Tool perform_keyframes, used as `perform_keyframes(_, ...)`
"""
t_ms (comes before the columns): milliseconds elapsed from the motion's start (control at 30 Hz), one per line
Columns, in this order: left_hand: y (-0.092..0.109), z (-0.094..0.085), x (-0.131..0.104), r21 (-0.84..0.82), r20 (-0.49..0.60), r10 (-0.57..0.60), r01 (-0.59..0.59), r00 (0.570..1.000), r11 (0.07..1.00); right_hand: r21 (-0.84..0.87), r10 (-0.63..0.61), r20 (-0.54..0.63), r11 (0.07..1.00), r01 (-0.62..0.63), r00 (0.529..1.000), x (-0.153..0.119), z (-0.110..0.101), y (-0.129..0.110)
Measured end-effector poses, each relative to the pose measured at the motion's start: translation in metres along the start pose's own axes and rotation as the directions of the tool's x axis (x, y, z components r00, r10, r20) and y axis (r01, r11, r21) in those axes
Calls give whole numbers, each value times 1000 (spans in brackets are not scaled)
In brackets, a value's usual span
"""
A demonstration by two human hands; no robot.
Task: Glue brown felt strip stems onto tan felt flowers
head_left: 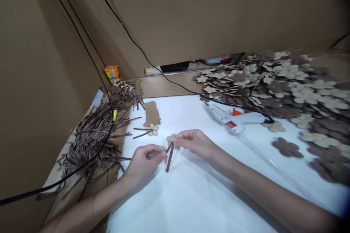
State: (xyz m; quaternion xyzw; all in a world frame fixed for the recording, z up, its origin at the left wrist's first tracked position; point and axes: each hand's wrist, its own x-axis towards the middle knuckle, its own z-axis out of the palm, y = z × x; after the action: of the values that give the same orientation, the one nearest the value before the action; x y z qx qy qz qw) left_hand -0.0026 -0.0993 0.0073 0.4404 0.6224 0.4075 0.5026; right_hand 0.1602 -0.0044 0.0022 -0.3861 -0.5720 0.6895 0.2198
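The right hand (193, 142) pinches the cream flower (170, 138), partly hiding it; its longer brown strip (170, 158) points near six o'clock (left hand (146, 162) meets the shorter strip (169, 147), grip unclear).

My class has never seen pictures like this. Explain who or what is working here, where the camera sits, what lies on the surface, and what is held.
There is no machine here: a person works with two bare hands. The single picture comes from a camera on their head, looking forward and down.

On the white surface lie a glue gun, a torn cardboard piece and a small flower with two strips. Brown strips are heaped at left, brown and beige flowers at right.

The right hand grips a beige flower. The left hand is at a strip beneath it; its grip is unclear.
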Motion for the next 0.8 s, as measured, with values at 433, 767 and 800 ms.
perform_keyframes(433,9,17,16,-69,56,54,-51,997,996,54,-56,11,997,55,998,-8,4,3)
perform_keyframes(767,7,17,16,-74,23,-20,21,1000,997,54,-118,13,992,117,993,-4,1,11)
perform_keyframes(800,8,16,16,-72,18,-28,29,999,997,55,-123,18,991,122,992,-4,1,12)
